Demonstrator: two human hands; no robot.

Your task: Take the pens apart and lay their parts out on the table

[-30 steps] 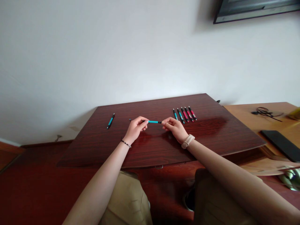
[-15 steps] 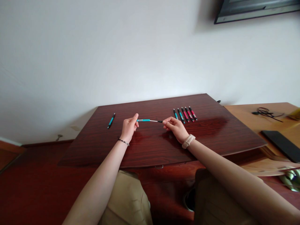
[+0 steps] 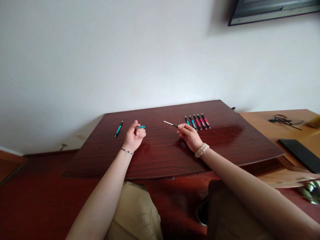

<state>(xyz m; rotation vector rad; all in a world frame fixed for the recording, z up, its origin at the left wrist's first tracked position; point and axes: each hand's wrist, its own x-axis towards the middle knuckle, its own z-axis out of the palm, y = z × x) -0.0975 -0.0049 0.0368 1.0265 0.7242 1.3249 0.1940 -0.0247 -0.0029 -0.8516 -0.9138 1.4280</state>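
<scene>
My left hand (image 3: 134, 136) is closed around a teal pen barrel (image 3: 140, 127), whose end sticks out past my fingers. My right hand (image 3: 189, 134) pinches the black tip piece with the white refill (image 3: 170, 123) pointing up and left. The two parts are apart, with bare wood between them. Both hands hover just above the dark red wooden table (image 3: 160, 156). A row of several pens (image 3: 197, 122), teal and pink, lies just right of my right hand. One teal pen (image 3: 118, 128) lies alone left of my left hand.
A lighter wooden desk (image 3: 265, 121) stands to the right with a black cable (image 3: 283, 120) and a black flat device (image 3: 300, 154). A white wall rises behind the table. A dark screen edge (image 3: 272, 10) hangs at top right.
The pen came apart: my left hand drew the teal barrel off to the left while my right hand kept the tip and white refill, lifting it slightly.
</scene>
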